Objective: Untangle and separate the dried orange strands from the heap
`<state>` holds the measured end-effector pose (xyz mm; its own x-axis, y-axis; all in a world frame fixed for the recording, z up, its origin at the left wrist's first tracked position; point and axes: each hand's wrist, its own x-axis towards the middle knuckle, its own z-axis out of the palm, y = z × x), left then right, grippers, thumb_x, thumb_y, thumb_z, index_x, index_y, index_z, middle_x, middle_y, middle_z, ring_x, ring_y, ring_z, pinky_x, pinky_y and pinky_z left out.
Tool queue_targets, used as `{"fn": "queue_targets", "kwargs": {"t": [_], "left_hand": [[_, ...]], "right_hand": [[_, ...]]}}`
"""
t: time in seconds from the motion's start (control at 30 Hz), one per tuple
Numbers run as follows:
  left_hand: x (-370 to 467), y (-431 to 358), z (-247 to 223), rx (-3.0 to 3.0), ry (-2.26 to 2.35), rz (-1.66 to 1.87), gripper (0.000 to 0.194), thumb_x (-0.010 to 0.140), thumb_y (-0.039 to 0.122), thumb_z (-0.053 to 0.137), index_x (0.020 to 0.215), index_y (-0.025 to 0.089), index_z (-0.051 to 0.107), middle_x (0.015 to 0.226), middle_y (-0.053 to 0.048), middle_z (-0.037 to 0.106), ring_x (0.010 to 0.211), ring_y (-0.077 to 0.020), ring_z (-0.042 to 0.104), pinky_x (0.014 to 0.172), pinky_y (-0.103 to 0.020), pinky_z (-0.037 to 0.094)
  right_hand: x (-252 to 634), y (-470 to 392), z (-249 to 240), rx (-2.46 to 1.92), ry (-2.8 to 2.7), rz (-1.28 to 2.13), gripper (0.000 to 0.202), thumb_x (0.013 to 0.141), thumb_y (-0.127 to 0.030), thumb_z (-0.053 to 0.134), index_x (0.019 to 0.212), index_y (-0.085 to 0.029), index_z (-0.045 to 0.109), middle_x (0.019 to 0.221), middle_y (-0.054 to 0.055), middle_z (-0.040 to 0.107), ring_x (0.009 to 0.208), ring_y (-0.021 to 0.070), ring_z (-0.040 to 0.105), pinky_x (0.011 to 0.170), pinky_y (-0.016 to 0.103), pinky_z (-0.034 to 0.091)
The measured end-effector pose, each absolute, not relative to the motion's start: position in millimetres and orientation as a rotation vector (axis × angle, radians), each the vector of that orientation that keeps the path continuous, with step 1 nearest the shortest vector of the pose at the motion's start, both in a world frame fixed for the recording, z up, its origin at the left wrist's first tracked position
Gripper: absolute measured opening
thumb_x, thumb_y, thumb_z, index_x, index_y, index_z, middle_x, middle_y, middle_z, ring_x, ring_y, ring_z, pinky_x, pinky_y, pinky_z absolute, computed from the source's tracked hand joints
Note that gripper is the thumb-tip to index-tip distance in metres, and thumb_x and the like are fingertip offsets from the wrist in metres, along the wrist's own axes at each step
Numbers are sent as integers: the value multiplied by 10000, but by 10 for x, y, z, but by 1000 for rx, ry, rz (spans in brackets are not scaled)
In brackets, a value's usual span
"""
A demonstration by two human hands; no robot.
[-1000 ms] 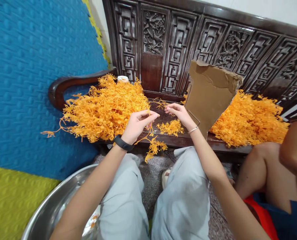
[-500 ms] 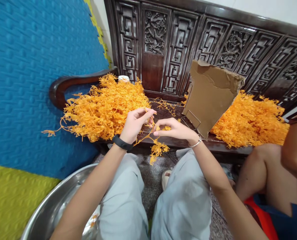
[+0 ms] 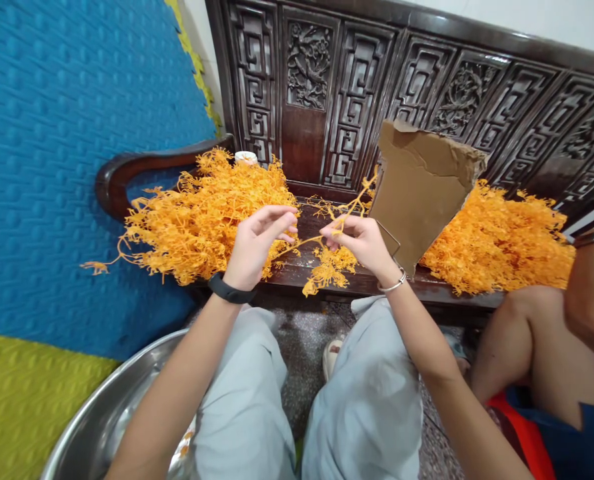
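Note:
My right hand point(image 3: 357, 241) pinches an orange branching plastic sprig point(image 3: 359, 202) between thumb and fingers. One stem of the sprig points up toward the cardboard, another reaches left, and a frilly cluster point(image 3: 329, 272) hangs below the hand. My left hand point(image 3: 265, 243) is held off the stem, thumb and fingers apart, with nothing seen in it. Just behind it rises a large heap of similar orange sprigs point(image 3: 211, 213) on the dark wooden bench point(image 3: 297, 270). A few loose orange sprigs lie on the seat behind my right hand.
A cardboard piece point(image 3: 421, 190) stands on the bench by a thin wire frame. Past it is a second orange heap point(image 3: 501, 247), near another person's knee point(image 3: 517, 327). A metal basin point(image 3: 81, 420) is at lower left. A blue foam mat point(image 3: 77, 167) borders the left side.
My left hand has let go of the sprig and moved slightly left. My right hand has lifted the sprig a little, and one stem now points upward.

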<state>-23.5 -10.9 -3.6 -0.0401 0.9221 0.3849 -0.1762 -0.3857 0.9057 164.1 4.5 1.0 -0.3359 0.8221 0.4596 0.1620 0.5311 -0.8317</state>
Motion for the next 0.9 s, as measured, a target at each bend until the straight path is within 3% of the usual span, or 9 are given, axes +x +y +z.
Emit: {"fn": "queue_targets", "kwargs": {"t": [0.13,0.27,0.47,0.57,0.63,0.7,0.8,0.9], "left_hand": [[-269,-115,-25,1175,748,1971,81,767,240,574,800,207,639,784,2,609,719,-107,585,652,-240,464],[-206,-141,-43,1244,648,2260,84,748,166,554,745,198,632,760,-4,573,749,-118,546,699,-269,419],[-166,-319,-122,1736,865,2449,107,735,241,624,642,213,580,706,-19,540,747,-164,504,755,-335,397],[-128,-464,-105,1949,863,2078,262,777,347,580,557,204,581,617,-29,547,664,-167,507,702,-338,407],[-54,-529,-76,1992,697,1508,438,856,435,441,529,188,597,544,-37,543,559,-144,484,623,-317,408],[49,-545,-57,1882,576,1004,548,853,563,350,666,167,679,606,-60,607,565,-142,515,584,-296,412],[192,-491,-69,1559,541,785,797,750,758,217,859,138,706,763,-108,681,669,-168,589,627,-292,452],[244,-382,-100,1217,516,788,934,691,818,133,932,108,688,904,-155,697,813,-209,639,745,-321,488]], "right_hand": [[1730,80,43,-777,-1636,759,189,760,-334,640,734,-147,620,621,-2,607,535,84,565,568,245,492],[1770,114,63,-777,-1503,673,189,780,-354,616,741,-170,607,632,-7,598,554,89,566,604,264,508],[1761,158,58,-792,-1396,589,217,788,-396,598,755,-182,599,634,-6,595,565,101,572,616,279,507],[1742,167,59,-820,-1354,550,225,773,-391,615,693,-183,591,599,-10,576,540,96,550,602,272,490],[1728,170,57,-829,-1334,543,227,756,-381,636,655,-183,587,584,-15,566,528,91,536,589,264,478],[1713,169,52,-808,-1326,556,213,751,-366,645,652,-185,592,585,-19,562,529,88,535,586,261,474],[1692,149,47,-717,-1346,619,150,760,-332,644,708,-192,628,619,-19,573,549,92,552,609,269,483],[1688,104,59,-565,-1376,727,113,758,-326,651,752,-214,662,670,-16,586,597,102,580,653,286,496]]}}
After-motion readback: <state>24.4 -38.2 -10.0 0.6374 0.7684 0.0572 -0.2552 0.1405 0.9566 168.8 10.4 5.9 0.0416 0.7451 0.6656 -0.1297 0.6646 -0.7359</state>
